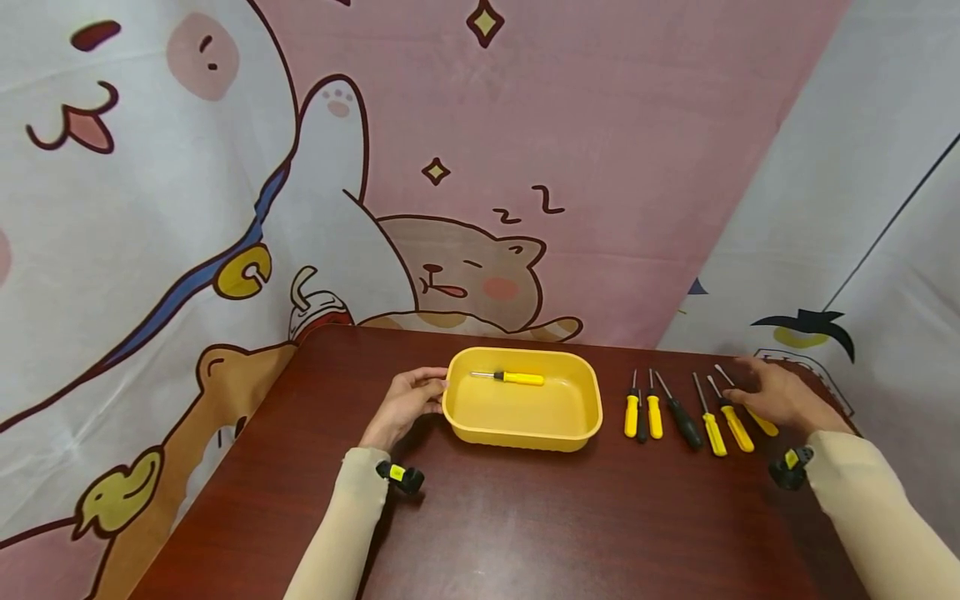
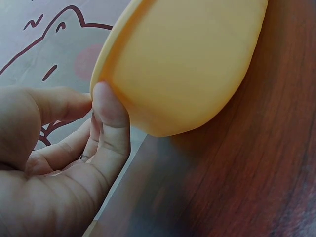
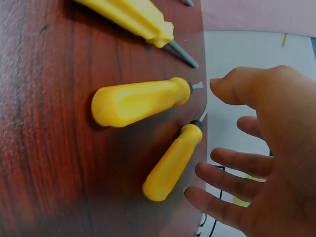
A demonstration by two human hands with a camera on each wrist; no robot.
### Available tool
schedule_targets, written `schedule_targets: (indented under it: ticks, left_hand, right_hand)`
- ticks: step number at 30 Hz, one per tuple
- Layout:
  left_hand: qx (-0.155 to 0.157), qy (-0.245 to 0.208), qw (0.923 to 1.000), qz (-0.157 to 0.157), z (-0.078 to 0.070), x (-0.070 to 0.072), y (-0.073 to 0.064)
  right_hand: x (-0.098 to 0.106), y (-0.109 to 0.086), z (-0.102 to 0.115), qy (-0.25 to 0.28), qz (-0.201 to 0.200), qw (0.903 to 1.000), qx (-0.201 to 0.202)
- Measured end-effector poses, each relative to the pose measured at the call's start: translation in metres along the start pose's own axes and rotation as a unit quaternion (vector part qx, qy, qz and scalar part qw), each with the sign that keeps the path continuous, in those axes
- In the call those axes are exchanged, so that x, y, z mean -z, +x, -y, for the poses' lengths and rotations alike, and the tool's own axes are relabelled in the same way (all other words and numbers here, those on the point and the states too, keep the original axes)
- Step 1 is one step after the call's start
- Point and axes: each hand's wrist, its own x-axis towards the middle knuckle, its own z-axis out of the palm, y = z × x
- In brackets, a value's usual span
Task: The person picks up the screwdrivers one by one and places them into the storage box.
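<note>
My left hand [image 1: 405, 406] pinches the left rim of a yellow plastic tub [image 1: 517, 414] between thumb and finger, plainest in the left wrist view. Inside the tub lies one screwdriver [image 1: 523, 379] with a yellow handle. At the right, my right hand [image 1: 783, 396] hovers with fingers spread, holding nothing. Nearest to it is the rightmost yellow screwdriver [image 1: 763, 422], partly under the hand in the head view. In the right wrist view this screwdriver [image 3: 170, 165] and its yellow-handled neighbour [image 3: 138, 102] lie apart from the fingertips.
Several more screwdrivers lie in a row between tub and right hand, among them a yellow one [image 1: 713, 433] and a large dark-handled one [image 1: 684, 423]. All stand on a dark red-brown wooden table [image 1: 525, 517]. A cartoon-printed cloth [image 1: 600, 167] hangs behind the table's far edge.
</note>
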Motion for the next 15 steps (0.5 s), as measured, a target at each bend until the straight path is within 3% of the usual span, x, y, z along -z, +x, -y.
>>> schedule_targets:
  ticks: [15]
  left_hand:
    - [-0.004, -0.007, 1.0000, 0.003, -0.001, 0.000, 0.000]
  right_hand:
    - [-0.014, -0.004, -0.011, -0.008, -0.008, 0.9996, -0.026]
